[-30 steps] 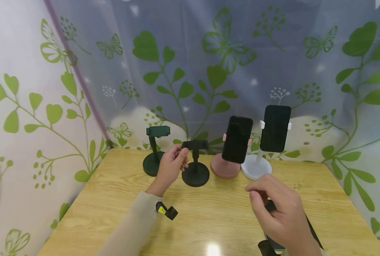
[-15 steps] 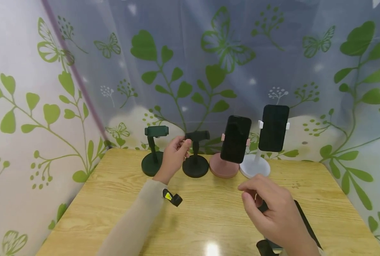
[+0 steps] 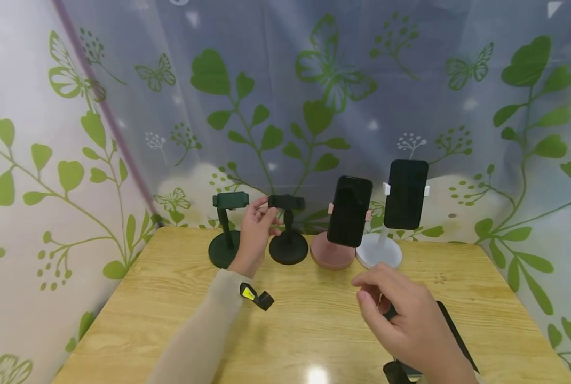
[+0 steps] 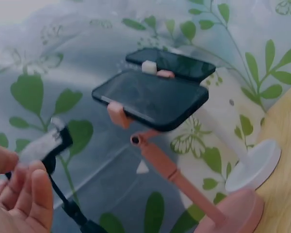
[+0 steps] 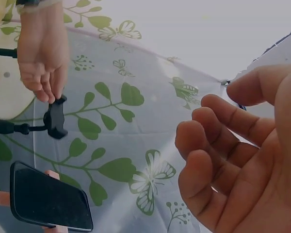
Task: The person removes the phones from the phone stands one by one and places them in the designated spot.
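Observation:
My left hand (image 3: pixel 255 234) pinches the left end of the holder on the black phone stand (image 3: pixel 288 248). In the right wrist view, its fingertips meet one end of that black holder (image 5: pixel 56 118). The stand is upright on the table, its holder without a phone. My right hand (image 3: pixel 405 317) hovers over the front right of the table, fingers loosely curled and holding nothing. Partly hidden beneath it lie dark, flat, phone-like items (image 3: pixel 458 336). Just left of my left hand is a dark green phone stand (image 3: pixel 224 250), also without a phone.
Right of the black stand, a pink stand (image 3: pixel 332 258) bears a tilted black phone (image 3: pixel 350 212). Beside it a white stand (image 3: pixel 379 253) carries another black phone (image 3: pixel 406 194). The stands line the back of the wooden table (image 3: pixel 276 330), before a leaf-patterned curtain (image 3: pixel 266 80).
The black stand has shifted back, into line with the others, and its holder has been raised and tilted by my left hand. My right hand has drifted slightly left in view.

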`<state>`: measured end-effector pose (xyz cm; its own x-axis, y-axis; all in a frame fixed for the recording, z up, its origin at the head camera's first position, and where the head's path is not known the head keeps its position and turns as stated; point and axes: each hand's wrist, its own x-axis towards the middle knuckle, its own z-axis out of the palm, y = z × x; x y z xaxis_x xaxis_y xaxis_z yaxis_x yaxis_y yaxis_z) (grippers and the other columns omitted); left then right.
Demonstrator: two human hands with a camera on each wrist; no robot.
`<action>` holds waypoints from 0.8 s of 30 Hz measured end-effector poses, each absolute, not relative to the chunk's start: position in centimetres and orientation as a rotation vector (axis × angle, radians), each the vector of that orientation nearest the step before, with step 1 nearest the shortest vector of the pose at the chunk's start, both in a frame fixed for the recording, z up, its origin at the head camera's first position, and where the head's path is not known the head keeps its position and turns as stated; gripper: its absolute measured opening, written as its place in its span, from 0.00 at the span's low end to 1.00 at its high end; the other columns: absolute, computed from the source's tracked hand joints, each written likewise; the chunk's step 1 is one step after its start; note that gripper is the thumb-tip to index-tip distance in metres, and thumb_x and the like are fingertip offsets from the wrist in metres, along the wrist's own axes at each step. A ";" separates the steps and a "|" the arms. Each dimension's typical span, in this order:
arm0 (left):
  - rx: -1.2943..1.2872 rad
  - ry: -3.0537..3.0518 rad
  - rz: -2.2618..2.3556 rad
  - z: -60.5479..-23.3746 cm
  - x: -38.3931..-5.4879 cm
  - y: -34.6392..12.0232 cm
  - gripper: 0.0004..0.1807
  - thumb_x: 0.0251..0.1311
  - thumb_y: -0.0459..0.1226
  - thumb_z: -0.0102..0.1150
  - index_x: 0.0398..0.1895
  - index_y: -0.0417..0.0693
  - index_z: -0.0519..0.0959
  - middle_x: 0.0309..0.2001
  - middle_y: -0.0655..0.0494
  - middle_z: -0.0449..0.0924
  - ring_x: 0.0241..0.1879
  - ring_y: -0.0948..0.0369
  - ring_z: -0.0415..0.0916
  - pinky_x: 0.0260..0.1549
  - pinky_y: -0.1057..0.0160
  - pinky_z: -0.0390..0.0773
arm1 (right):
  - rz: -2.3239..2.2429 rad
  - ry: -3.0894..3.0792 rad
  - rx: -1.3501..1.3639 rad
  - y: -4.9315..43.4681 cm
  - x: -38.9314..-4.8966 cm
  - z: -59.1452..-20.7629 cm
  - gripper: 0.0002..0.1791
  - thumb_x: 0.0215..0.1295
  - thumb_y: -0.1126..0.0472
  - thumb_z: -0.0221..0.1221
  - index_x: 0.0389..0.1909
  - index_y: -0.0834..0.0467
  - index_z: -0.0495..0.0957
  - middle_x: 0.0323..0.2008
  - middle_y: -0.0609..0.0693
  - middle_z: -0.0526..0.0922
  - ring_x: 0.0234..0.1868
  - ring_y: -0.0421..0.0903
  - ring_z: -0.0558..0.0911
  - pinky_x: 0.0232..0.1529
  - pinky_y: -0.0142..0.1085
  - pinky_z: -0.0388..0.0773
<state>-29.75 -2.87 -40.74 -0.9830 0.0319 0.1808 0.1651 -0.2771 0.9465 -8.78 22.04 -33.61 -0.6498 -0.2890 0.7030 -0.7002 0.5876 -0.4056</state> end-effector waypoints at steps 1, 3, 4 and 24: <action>-0.260 -1.806 -2.463 -40.7 -29.4 -3.0 0.30 0.76 0.39 0.57 0.75 0.47 0.59 0.51 0.48 0.74 0.42 0.56 0.79 0.35 0.63 0.83 | 0.921 -2.235 0.780 22.0 -8.8 -33.6 0.21 0.60 0.77 0.64 0.44 0.47 0.81 0.32 0.34 0.76 0.25 0.30 0.72 0.27 0.21 0.71; -0.285 -1.759 -2.505 -40.4 -28.5 -3.2 0.32 0.75 0.36 0.58 0.75 0.50 0.56 0.58 0.45 0.71 0.46 0.54 0.79 0.41 0.59 0.83 | 0.919 -2.240 0.774 22.0 -9.0 -33.7 0.21 0.60 0.77 0.64 0.44 0.47 0.81 0.32 0.34 0.76 0.25 0.30 0.72 0.27 0.21 0.71; -0.303 -1.760 -2.504 -40.3 -27.8 -3.4 0.33 0.74 0.36 0.58 0.75 0.53 0.54 0.60 0.45 0.69 0.48 0.54 0.78 0.45 0.58 0.82 | 0.920 -2.242 0.771 22.0 -9.1 -33.7 0.21 0.60 0.77 0.64 0.45 0.47 0.81 0.32 0.35 0.76 0.26 0.30 0.72 0.27 0.21 0.72; -1.036 -2.521 -1.241 -39.1 -19.9 -7.1 0.24 0.73 0.40 0.61 0.69 0.52 0.70 0.65 0.59 0.72 0.67 0.60 0.68 0.66 0.50 0.70 | 0.778 -2.447 0.511 21.8 -11.3 -34.6 0.14 0.64 0.68 0.66 0.47 0.50 0.82 0.49 0.41 0.80 0.52 0.42 0.77 0.53 0.34 0.72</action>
<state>-19.94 -7.07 -39.06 -0.7511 0.5186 0.4086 0.6401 0.4203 0.6431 -11.32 21.77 -34.61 -0.7948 -0.1918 0.5758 -0.4890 0.7643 -0.4204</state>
